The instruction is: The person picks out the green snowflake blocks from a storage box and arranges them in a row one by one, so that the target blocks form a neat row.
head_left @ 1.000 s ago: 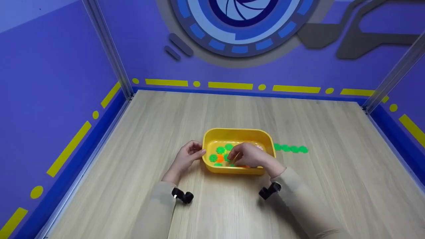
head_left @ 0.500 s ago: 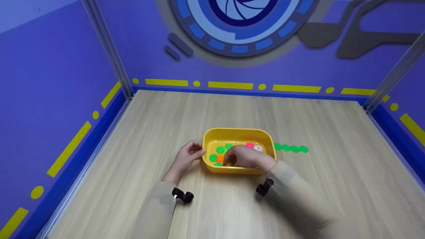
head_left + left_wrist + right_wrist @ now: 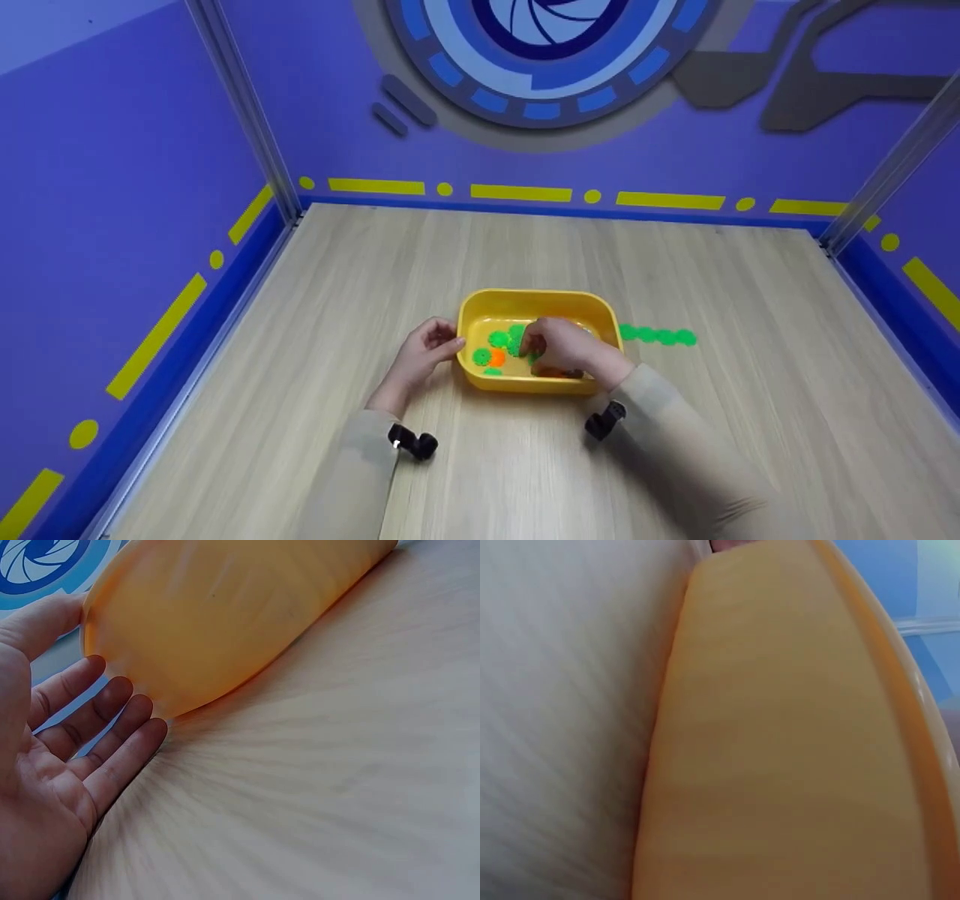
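Head view, clock as I see it from here. Left hand (image 3: 422,352) at the tub's 9 o'clock end: thumb at the rim, fingers mostly straight, tips on the outer wall. Yellow tub (image 3: 525,385) sits on the table (image 3: 480,465), long axis 9 to 3. Inside, toward 9: lone green disc (image 3: 481,358), orange disc (image 3: 498,358) touching it. Then a green cluster (image 3: 515,345), just off the right hand's fingertips at 10 to 11 o'clock; right hand (image 3: 564,349) clearly nearer. Its grip is curled down inside; can't tell if it pinches anything, right wrist camera shows mostly tub wall. Outside at 3, green row (image 3: 658,336), also running roughly 9 to 3.
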### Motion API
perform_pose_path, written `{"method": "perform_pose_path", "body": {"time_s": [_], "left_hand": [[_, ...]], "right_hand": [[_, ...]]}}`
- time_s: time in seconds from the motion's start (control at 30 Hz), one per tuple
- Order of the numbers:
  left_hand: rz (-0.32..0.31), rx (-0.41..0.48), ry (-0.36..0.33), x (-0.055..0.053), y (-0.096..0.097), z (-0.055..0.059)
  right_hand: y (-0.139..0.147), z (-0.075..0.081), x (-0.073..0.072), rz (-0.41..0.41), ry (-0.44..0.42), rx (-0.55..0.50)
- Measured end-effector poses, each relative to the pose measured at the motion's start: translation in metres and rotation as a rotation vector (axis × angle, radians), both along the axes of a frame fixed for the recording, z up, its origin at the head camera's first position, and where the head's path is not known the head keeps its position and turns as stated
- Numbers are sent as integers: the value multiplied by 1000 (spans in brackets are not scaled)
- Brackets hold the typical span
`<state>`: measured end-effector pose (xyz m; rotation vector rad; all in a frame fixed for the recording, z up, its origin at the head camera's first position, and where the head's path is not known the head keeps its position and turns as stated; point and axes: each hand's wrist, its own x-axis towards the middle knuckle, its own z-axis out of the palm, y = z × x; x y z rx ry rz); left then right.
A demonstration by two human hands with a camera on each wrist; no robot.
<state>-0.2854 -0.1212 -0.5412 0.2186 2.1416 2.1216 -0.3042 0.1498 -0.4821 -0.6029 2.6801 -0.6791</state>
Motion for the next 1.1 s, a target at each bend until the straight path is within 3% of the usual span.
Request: {"method": "perform_pose_path", "body": {"time_s": [0.47, 0.77, 0.97, 1.1], "left_hand": [[-7, 30, 0, 0, 1, -2], [-10, 12, 19, -1, 1, -1], [-4, 21, 4, 0, 1, 0], [0, 10, -8, 0, 0, 1]], "right_hand": [[7, -1, 0, -16, 23, 25], [13, 9, 6, -83, -56, -23], [22, 12, 8, -34, 27, -38], [29, 15, 10, -60, 39, -94]]}}
